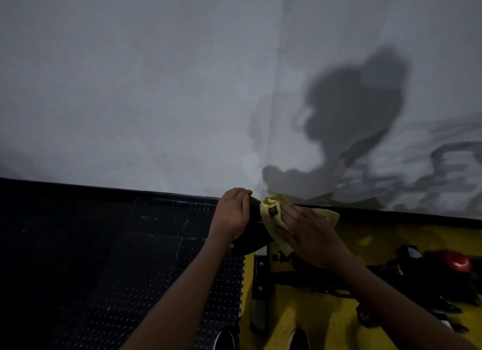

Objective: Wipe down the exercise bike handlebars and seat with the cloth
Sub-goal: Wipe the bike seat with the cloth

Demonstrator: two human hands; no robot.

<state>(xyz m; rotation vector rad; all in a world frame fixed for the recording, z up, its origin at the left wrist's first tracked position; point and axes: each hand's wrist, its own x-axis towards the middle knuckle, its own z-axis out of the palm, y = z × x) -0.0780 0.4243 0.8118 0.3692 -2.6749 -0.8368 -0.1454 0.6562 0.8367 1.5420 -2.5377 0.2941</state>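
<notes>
Grey wall behind; left hand [230,214] grips black seat [254,228], right hand [310,234] flat, pressing yellow cloth [273,219] on it.

Crumpled yellow cloth [276,220] draped over black bike seat [254,228], seat's narrow end toward wall.

Wall [156,88] blocks ahead; open floor left (black mat [104,258]); bike parts [417,271] crowd right.

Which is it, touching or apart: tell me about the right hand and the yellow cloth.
Touching. The head view shows the right hand lying flat on the yellow cloth, pressing it against the black bike part, with no gap between them.
</notes>
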